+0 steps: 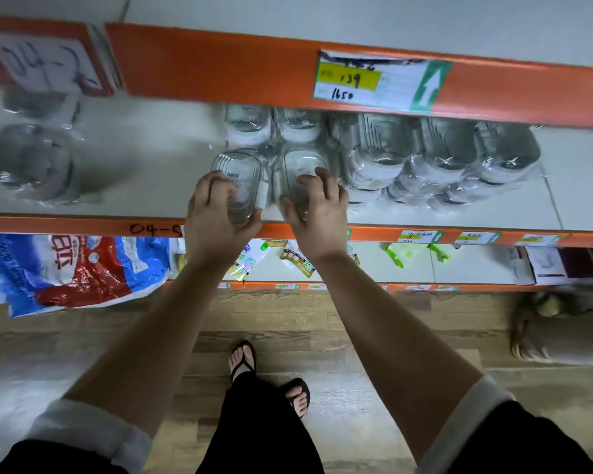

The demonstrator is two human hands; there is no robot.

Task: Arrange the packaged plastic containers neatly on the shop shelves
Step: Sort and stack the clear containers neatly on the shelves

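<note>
Two wrapped packs of clear plastic containers lie side by side near the front of the middle shelf (117, 206). My left hand (216, 213) grips the left pack (240, 169), fingers curled over its near end. My right hand (317, 210) grips the right pack (303, 162) the same way. Two more packs (271, 126) lie behind them. A row of larger wrapped stacks (439, 155) fills the shelf to the right, touching the right pack.
A wrapped pack of round containers (31, 159) sits at the shelf's far left. An orange beam with a price tag (374, 80) hangs above. On the lower shelf lie a blue-and-red bag (69, 268) and small packets (295, 258). My sandalled feet (243, 360) stand on wooden floor.
</note>
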